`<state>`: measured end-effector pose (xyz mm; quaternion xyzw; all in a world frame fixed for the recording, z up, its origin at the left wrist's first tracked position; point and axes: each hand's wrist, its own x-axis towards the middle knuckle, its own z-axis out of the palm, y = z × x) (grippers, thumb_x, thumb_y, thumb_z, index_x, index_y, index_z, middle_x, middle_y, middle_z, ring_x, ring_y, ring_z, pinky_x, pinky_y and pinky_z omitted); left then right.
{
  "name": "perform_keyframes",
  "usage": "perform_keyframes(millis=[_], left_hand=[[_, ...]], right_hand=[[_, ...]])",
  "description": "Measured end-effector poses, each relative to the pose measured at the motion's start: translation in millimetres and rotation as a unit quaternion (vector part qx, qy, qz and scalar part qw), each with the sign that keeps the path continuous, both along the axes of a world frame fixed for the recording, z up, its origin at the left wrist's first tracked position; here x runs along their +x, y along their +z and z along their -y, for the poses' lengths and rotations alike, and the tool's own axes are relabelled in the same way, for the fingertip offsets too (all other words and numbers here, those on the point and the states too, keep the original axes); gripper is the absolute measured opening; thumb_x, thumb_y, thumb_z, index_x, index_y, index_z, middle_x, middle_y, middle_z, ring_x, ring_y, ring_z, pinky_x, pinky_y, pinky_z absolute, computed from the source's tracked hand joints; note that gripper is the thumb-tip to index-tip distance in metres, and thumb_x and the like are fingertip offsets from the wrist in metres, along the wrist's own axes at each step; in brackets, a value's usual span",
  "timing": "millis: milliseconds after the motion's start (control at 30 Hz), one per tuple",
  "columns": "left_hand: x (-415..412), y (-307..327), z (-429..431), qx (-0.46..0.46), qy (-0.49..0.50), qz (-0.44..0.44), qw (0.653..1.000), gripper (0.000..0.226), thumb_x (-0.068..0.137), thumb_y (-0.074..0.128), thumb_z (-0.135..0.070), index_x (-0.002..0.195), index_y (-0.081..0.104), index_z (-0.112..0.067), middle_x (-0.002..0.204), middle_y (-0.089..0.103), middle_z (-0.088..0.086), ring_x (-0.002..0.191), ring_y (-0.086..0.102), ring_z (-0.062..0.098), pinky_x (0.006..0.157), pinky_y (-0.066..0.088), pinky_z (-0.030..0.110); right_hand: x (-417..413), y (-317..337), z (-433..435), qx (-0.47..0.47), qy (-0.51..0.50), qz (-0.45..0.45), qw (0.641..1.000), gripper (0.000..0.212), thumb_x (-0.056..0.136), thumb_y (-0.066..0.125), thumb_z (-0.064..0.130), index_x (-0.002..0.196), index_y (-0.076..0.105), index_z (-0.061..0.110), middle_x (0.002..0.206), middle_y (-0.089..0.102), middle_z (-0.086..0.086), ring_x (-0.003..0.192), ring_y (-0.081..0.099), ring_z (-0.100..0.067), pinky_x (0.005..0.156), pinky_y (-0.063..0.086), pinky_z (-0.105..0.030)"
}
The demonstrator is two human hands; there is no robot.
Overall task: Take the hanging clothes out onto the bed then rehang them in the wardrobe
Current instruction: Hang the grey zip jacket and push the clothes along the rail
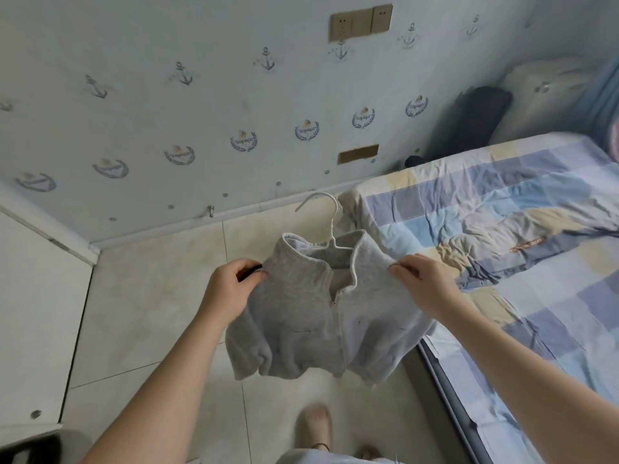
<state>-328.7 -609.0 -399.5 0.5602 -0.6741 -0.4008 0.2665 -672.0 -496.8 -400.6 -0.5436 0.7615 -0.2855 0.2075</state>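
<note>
While the left hand pinches one shoulder at 9 o'clock and the right hand the other at 3, the grey sweater hangs on its white hanger above the floor; the orange label on the bed at 2 is unreadable.
</note>
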Motion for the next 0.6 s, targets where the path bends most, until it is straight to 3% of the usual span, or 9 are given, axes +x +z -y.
perform_keyframes(millis=[167, 300, 467, 600], left_hand=[[37.6, 6.2, -77.3, -0.013, 0.043, -0.001, 0.999, 0.011, 0.088, 0.074, -0.025, 0.084, 0.073, -0.035, 0.084, 0.072, -0.022, 0.081, 0.066, -0.005, 0.067, 0.045, 0.008], [63.5, 16.6, -144.7, -0.030, 0.089, -0.003, 0.996, 0.011, 0.088, 0.074, -0.025, 0.084, 0.072, -0.035, 0.083, 0.072, -0.021, 0.081, 0.066, -0.003, 0.070, 0.046, 0.016], [101.9, 42.9, -211.6, -0.080, 0.139, -0.001, 0.987, 0.013, 0.088, 0.074, -0.025, 0.083, 0.071, -0.037, 0.083, 0.072, -0.021, 0.082, 0.066, -0.003, 0.072, 0.046, 0.016], [133.0, 73.2, -255.0, -0.122, 0.177, 0.001, 0.977, 0.010, 0.090, 0.071, -0.025, 0.089, 0.072, -0.035, 0.087, 0.072, -0.022, 0.084, 0.066, -0.003, 0.072, 0.045, 0.012]], right_hand=[[29.4, 6.6, -44.6, -0.008, 0.044, 0.003, 0.999, 0.018, 0.091, 0.065, 0.033, 0.073, 0.065, 0.028, 0.072, 0.059, 0.010, 0.067, 0.053, 0.000, 0.059, 0.037, -0.009], [50.0, 19.0, -80.6, -0.037, 0.097, 0.004, 0.995, 0.032, 0.091, 0.066, 0.029, 0.063, 0.054, 0.036, 0.066, 0.055, 0.009, 0.068, 0.052, 0.007, 0.058, 0.036, -0.009], [82.8, 40.3, -111.1, -0.068, 0.154, 0.018, 0.986, 0.023, 0.092, 0.063, 0.033, 0.076, 0.066, 0.017, 0.074, 0.060, 0.002, 0.070, 0.055, -0.009, 0.060, 0.039, -0.018], [117.6, 70.6, -128.0, -0.100, 0.190, 0.022, 0.976, 0.025, 0.094, 0.061, 0.034, 0.075, 0.064, 0.017, 0.072, 0.059, 0.002, 0.068, 0.054, -0.013, 0.059, 0.040, -0.022]])
